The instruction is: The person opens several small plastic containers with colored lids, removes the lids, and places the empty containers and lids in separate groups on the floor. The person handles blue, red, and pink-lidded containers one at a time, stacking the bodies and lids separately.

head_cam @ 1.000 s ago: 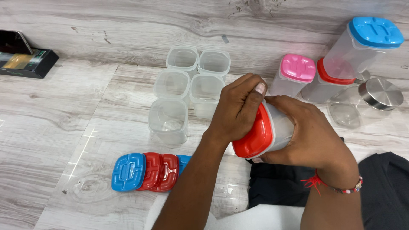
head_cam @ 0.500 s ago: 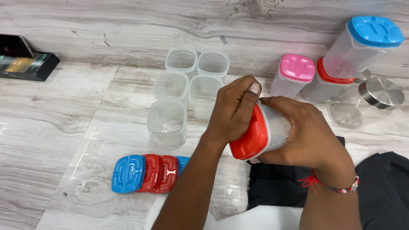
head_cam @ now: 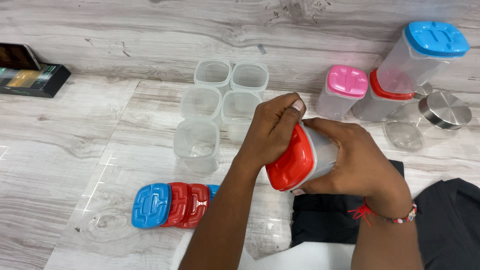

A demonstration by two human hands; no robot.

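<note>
Mostly hidden: clear container (head_cam: 325,155) gripped by right hand (head_cam: 357,162), left hand (head_cam: 275,130) fingers clamped over its red lid (head_cam: 290,162).

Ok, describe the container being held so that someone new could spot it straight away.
Start at the cluster of five open clear tubs on the wood-look floor. To their right, both hands meet on a tilted clear container: left hand on its red lid, right hand round the body. It is the only container held off the floor.

Flat black box (head_cam: 31,80), green-gold face, far left edge
</note>
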